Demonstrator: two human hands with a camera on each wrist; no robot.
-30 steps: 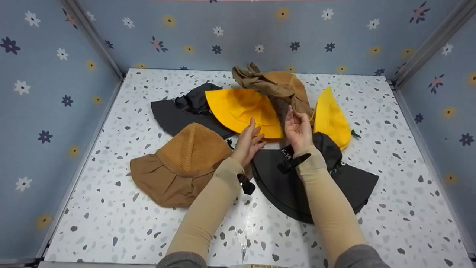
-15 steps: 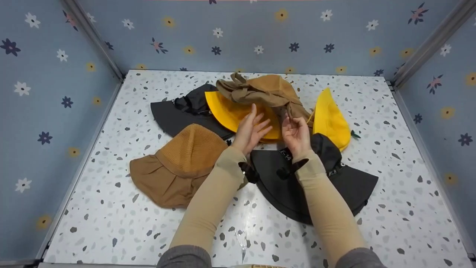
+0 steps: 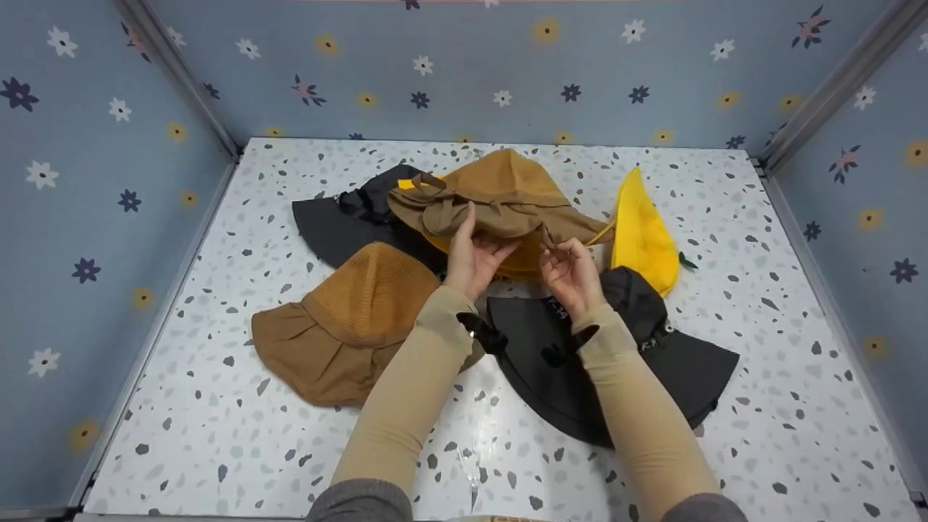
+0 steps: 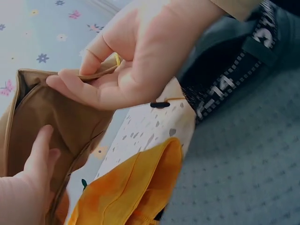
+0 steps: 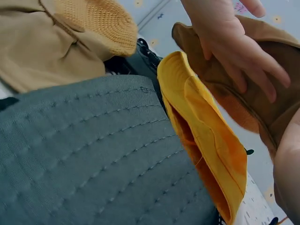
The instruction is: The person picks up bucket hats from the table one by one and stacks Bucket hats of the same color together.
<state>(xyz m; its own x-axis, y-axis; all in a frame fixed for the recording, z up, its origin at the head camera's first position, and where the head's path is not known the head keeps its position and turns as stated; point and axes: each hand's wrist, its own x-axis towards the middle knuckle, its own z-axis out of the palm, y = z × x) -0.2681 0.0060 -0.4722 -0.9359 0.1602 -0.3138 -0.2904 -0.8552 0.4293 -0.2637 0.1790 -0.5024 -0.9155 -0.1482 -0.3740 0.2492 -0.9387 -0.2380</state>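
A brown sun hat (image 3: 507, 174) with a ribbed crown and floppy cloth brim is held up at the middle back, overlapping a yellow bucket hat (image 3: 520, 270) behind my hands. My right hand (image 3: 573, 279) pinches its brim edge between thumb and fingers, which the left wrist view shows closely. My left hand (image 3: 473, 264) touches the same brim with its thumb raised on the outer side. In the right wrist view, the straight, spread fingers (image 5: 255, 58) of the left hand lie across the underside of the brim (image 5: 281, 51).
Another brown hat (image 3: 370, 304) lies at the left. A black wide-brimmed hat (image 3: 533, 341) spreads beneath my right forearm, and one more black hat (image 3: 326, 221) sits at the back left. A yellow hat (image 3: 641, 232) stands on its side at the right. Flowered walls (image 3: 464, 72) enclose the table.
The held brown hat has come left and toward me, now covering most of the middle yellow hat. My left hand has risen from near that yellow hat to the brown brim.
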